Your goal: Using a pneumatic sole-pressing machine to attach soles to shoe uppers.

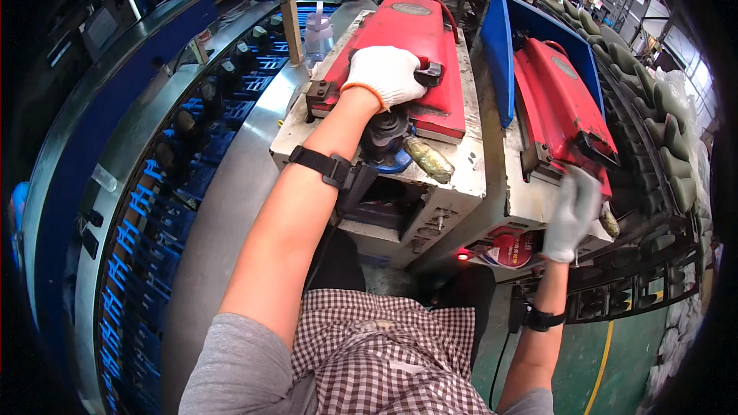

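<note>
My left hand (388,77), in a white knit glove with an orange cuff edge, is closed around the black handle (430,74) on the red machine cover (403,23). Beneath that wrist, a dark rounded part (386,129) sits in the opening above a blue piece (392,161). A tape-wrapped yellowish grip (430,158) sticks out beside it. My right hand (573,215), also gloved, is blurred by motion in front of the second machine's red cover (557,84). It is just below that cover's black handle (596,150); its fingers are too smeared to read.
On the left, a metal-edged conveyor (223,161) carries blue racks (146,207). A clear plastic cup (318,34) stands behind the first machine. Blue panels (503,61) flank the second cover. Racks of grey-green shoe-shaped pieces (669,131) line the right. A red light (463,256) glows low between the machines.
</note>
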`<state>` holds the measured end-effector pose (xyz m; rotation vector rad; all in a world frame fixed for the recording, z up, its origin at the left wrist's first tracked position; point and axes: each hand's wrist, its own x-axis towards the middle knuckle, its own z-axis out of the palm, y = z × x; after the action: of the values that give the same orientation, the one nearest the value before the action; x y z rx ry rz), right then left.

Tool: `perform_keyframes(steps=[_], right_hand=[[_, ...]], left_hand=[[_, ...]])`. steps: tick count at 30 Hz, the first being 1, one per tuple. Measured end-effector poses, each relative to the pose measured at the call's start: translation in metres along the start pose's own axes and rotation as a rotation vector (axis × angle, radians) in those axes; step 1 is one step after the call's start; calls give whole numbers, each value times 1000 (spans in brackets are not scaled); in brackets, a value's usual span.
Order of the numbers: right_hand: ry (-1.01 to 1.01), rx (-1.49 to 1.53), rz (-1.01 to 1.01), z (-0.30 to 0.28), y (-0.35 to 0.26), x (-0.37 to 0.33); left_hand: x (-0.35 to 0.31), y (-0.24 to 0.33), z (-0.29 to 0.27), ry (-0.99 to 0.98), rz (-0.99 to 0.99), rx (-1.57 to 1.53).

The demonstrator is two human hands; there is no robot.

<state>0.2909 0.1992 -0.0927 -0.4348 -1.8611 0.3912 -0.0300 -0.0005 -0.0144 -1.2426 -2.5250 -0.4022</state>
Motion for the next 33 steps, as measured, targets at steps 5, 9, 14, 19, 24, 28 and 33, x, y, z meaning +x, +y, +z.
perform_keyframes(steps=[5, 9, 14, 19, 24, 28, 33], right_hand=[[-532, 591, 481, 85, -94, -6], [-975, 841, 720, 111, -128, -10], [-1228, 810, 489, 105, -157, -30], [-991, 670, 250, 135, -204, -78], [-1083, 378, 34, 166, -219, -65], [-1229, 578, 84, 160, -211, -54], [-1244, 767, -47, 121, -188, -22]], left_hand=[[-8, -6, -10, -117, 28, -18], [-6, -3, -13, -137, 82, -49], [-4, -11, -14, -171, 182, -34], [7, -27, -16, -256, 234, -128], [19, -23, -30, -364, 238, -174], [25, -25, -47, -360, 249, -201], [46, -25, -80, -224, 217, -295]])
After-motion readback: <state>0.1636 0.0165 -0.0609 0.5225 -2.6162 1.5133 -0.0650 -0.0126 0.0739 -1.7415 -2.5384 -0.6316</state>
